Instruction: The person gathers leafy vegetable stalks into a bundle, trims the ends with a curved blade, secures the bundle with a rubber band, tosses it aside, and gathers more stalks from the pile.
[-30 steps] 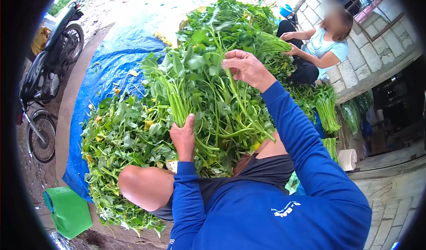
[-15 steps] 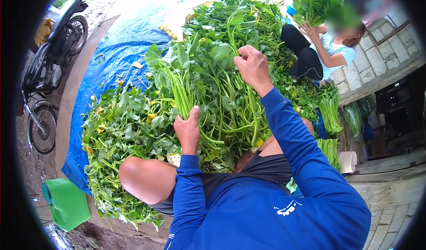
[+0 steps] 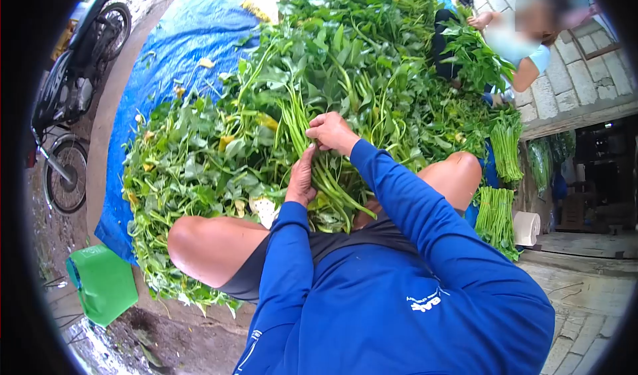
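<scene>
My left hand (image 3: pixel 303 177) is closed around a bundle of long green stems (image 3: pixel 292 124), whose leafy tops point up and away from me. The lower stem ends reach toward my lap. Against the bundle, just above the left hand, my right hand (image 3: pixel 330 133) has its fingers pinched together at the stems. What lies between those fingertips is too small to tell apart. Around and beyond both hands spreads a big heap of leafy greens (image 3: pixel 193 169), with some yellow leaves in it.
The heap lies on a blue tarp (image 3: pixel 163 52). A co-worker (image 3: pixel 522 42) sits at the upper right with greens. Tied stem bundles (image 3: pixel 495 219) and a pale roll (image 3: pixel 526 229) lie at the right. At the left are a motorcycle (image 3: pixel 70 96) and a green container (image 3: pixel 103 285).
My right hand has come down from above the heap to the bundle in my left hand. The view has shifted. The co-worker's raised greens have been lowered.
</scene>
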`<state>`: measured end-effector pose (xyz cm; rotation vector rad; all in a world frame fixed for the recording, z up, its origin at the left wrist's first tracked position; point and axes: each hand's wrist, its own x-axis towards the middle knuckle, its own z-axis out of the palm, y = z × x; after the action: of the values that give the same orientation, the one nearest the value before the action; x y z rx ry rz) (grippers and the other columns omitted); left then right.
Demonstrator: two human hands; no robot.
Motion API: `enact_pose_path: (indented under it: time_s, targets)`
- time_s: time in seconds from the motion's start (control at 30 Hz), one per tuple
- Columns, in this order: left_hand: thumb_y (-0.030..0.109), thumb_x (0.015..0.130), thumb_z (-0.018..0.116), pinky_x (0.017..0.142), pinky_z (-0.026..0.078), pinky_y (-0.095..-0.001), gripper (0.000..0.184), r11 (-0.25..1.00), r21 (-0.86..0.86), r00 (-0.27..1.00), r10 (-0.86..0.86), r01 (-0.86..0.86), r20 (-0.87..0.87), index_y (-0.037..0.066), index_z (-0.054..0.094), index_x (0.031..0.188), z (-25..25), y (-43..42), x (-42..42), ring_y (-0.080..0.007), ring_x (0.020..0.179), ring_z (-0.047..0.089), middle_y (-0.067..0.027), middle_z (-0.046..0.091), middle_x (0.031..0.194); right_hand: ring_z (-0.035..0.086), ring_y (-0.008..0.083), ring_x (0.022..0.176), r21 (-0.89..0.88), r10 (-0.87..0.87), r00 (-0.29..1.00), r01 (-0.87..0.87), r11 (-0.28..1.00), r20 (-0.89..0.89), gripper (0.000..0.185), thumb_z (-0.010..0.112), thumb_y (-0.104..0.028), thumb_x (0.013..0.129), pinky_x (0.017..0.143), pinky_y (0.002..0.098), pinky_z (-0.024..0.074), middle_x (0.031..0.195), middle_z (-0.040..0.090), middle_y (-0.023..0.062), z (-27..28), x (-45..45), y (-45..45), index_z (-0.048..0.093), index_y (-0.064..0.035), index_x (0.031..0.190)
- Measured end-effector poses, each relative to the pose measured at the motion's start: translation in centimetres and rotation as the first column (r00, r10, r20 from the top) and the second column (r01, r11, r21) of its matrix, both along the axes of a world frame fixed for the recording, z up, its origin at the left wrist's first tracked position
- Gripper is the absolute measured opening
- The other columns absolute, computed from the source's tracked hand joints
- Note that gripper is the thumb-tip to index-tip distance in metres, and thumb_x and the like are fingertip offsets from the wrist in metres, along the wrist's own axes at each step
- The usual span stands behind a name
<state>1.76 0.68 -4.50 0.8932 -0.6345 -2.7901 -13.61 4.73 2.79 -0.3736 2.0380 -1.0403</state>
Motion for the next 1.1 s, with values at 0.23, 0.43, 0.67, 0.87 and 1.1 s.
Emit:
enact_pose_path:
  time_s: [0.23,0.43,0.67,0.87,1.1]
  targets:
    - [0.035,0.091,0.088,0.086,0.058,-0.034,0.055,0.813,-0.581,0.934,0.228,-0.028,0.274,-0.003,0.069,0.126,-0.8,0.4,0.6,-0.0148,0.103,0.067,-0.0101,0.075,0.115,0.076,0.0198,0.081,-0.11,0.058,0.997,-0.063,0.992,-0.047,0.034,0.085,-0.016,0.09,0.069,0.0348,0.064,0.092,0.078,0.0093,-3.3,0.5,-0.4,0.078,0.0014,0.119]
    - [0.017,0.092,0.08,0.073,0.063,-0.0366,0.034,0.957,-0.279,0.97,0.14,-0.08,0.2,-0.003,0.075,0.118,0.6,-1.1,1.1,-0.02,0.08,0.075,-0.0079,0.078,0.099,0.075,0.0311,0.084,-0.109,0.161,0.967,-0.185,0.977,-0.198,0.032,0.075,-0.025,0.095,0.078,0.0425,0.0605,0.097,0.078,0.0186,-0.7,2.2,0.4,0.076,0.0044,0.106]
    - [0.019,0.091,0.085,0.055,0.046,-0.0281,0.02,0.807,-0.368,0.827,0.542,-0.462,0.149,0.005,0.072,0.094,4.1,-3.9,0.9,-0.0118,0.061,0.058,0.0006,0.063,0.075,0.054,0.0425,0.143,-0.06,0.361,0.881,-0.396,0.916,-0.307,0.071,0.047,-0.048,0.112,0.12,0.0447,0.0424,0.152,0.054,0.0341,1.5,11.6,8.4,0.048,0.0102,0.154]
    - [0.02,0.092,0.088,0.055,0.044,-0.0277,0.022,0.682,-0.607,0.759,0.623,-0.408,0.19,0.006,0.071,0.092,8.2,-5.6,4.1,-0.0099,0.06,0.054,0.0017,0.06,0.075,0.066,0.042,0.126,-0.368,0.207,0.978,-0.187,0.911,0.016,0.065,0.042,-0.05,0.113,0.11,0.0468,0.05,0.133,0.069,0.0303,1.2,10.4,7.2,0.07,0.0059,0.129]
    - [0.019,0.093,0.087,0.055,0.043,-0.0275,0.019,0.757,-0.564,0.843,0.506,-0.331,0.184,0.007,0.072,0.094,8.2,-6.2,4.2,-0.0081,0.062,0.055,0.0029,0.062,0.077,0.074,0.0513,0.097,0.286,0.097,0.868,0.053,0.957,-0.487,0.032,0.064,-0.025,0.089,0.09,0.0559,0.0589,0.102,0.075,0.0334,1.7,3.2,6.0,0.076,0.0037,0.091]
